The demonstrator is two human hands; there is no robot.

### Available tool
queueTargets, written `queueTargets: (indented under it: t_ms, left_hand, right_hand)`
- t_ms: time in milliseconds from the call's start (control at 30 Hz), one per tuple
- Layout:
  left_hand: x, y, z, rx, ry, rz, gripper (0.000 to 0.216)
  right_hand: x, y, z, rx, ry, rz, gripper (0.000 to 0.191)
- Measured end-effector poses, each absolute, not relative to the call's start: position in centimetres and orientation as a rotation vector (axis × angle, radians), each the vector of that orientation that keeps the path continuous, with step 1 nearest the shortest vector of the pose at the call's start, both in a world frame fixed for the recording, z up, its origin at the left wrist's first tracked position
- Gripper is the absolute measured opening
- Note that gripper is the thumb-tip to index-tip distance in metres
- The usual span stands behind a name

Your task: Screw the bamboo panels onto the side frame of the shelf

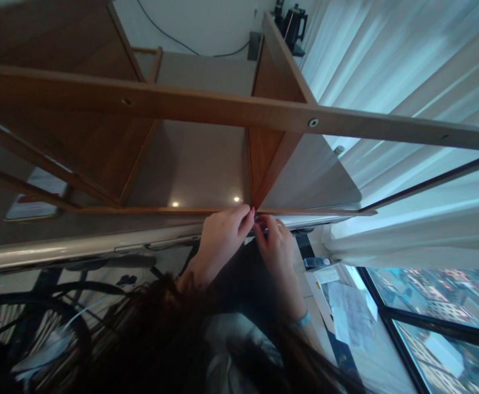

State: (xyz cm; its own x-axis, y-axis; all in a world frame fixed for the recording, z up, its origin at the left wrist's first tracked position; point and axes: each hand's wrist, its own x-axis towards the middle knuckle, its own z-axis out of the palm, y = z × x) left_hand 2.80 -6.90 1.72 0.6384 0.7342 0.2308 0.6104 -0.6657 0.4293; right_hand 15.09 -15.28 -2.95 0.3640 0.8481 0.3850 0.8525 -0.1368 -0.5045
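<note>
Both hands meet at the near edge of a brown wooden shelf unit (190, 109), where an upright divider panel (264, 153) joins the edge rail. My left hand (223, 235) has its fingers pinched together against the rail. My right hand (274, 243), with a light blue band at the wrist, is curled with the fingertips touching the same spot. Whatever small thing the fingers hold is hidden between them. Long dark hair (161, 334) hangs across the lower part of the view.
A grey tabletop (79, 243) with a rounded edge runs under the shelf unit. White curtains (407, 65) hang at right above a window (448, 323). A black kettle (294, 24) stands at the far end. Papers (346, 312) lie on the sill.
</note>
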Motion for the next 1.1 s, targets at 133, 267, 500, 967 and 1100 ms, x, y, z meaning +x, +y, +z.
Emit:
queueTargets:
  t_ms: [133, 267, 500, 967, 1100]
  left_hand:
    - [3.5, -7.2, 2.3, 2.607, 1.024, 0.540, 0.035]
    - [3.9, -7.2, 2.2, 2.625, 0.952, 0.590, 0.035]
    - [2.8, -6.8, 0.6, 2.471, 1.020, 0.969, 0.039]
    - [4.1, -8.6, -2.0, 2.043, 1.071, 0.502, 0.038]
    - [4.2, -8.3, -2.7, 1.739, 0.892, 0.614, 0.036]
  right_hand:
    - [15.5, -14.9, -2.6, -1.958, -1.643, -0.127, 0.023]
    - [15.1, -14.6, -3.1, -1.918, -1.430, -0.025, 0.023]
    - [14.2, -14.5, -4.3, -1.692, -0.852, 0.449, 0.036]
    - [16.0, -15.1, -6.0, -2.031, -1.162, -0.251, 0.039]
    - [15.7, -15.2, -6.1, -2.122, -1.303, -0.322, 0.039]
